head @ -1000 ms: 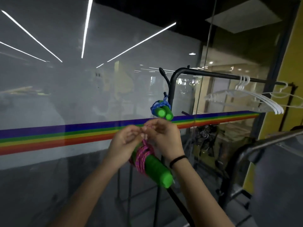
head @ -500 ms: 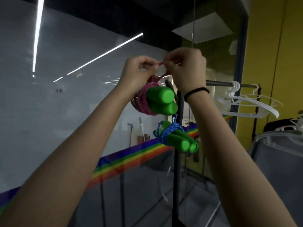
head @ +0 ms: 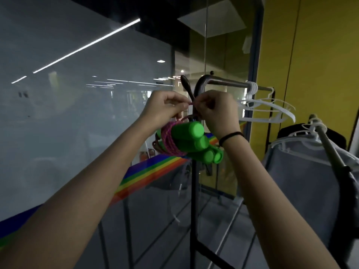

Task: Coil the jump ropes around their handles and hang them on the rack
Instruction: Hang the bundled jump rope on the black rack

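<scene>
Pink rope bundle [head: 171,140] lower, beside rack hook [head: 186,87]

My left grip [head: 165,109] and right grip [head: 215,111] are meeting just in front of the rack [head: 194,191], pinching the rope [head: 171,140] between them. Its coil and handles [head: 186,133] are hanging just below my grips. A second pair of handles [head: 211,156] is hanging below and to the right. Hangers [head: 268,107] are hanging on the rack's bar further right.
</scene>
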`<state>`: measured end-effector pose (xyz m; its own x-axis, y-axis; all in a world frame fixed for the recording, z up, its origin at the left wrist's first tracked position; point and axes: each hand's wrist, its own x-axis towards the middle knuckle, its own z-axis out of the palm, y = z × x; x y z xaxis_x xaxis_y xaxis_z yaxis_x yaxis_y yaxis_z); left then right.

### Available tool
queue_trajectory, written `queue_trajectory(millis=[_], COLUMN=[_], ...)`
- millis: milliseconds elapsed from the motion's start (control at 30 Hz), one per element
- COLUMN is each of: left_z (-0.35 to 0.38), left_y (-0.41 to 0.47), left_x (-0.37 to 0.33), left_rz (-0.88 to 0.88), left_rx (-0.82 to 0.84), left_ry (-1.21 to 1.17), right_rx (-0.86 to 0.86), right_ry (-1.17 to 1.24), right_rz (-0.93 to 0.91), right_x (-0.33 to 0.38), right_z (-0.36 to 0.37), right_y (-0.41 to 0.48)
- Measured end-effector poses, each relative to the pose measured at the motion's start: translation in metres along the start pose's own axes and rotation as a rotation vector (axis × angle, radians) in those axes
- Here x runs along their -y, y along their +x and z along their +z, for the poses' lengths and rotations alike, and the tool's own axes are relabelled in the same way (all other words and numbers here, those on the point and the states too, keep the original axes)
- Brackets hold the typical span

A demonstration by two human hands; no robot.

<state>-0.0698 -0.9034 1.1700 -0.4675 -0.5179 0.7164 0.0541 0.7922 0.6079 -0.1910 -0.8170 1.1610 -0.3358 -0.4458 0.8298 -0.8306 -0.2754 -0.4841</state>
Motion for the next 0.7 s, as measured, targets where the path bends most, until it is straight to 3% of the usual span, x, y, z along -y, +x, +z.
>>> queue_trajectory(millis=[200, 300, 500, 600, 700], left_z=[-0.017, -0.022, -0.015, -0.007, 0.001], left_y=[0.016, 0.029, 0.046, 0.044, 0.039], left_x=[-0.026, -0.028, -0.01, 0.002, 0.014], left_rz=[0.156, 0.169, -0.085, -0.105, -0.131], left_rx=[-0.17, -0.228, -0.043, 0.039, 0.063], left_ry=[-0.134, -0.101, -0.035, -0.016, -0.081], right_rx=[-0.081, -0.11, 0.086, 0.204, 0.162], right_ry=[0.129, 0.078, -0.139, -0.277, -0.313], right_rz=[-0.131, -0.143, 0.004, 0.052, 0.015], right_x=[0.029, 0.039, 0.027, 0.019, 0.0], right_z=[-0.009, -0.003, 0.005, 0.003, 0.004], right_y=[0.029, 0.048, 0.068, 0.066, 0.055])
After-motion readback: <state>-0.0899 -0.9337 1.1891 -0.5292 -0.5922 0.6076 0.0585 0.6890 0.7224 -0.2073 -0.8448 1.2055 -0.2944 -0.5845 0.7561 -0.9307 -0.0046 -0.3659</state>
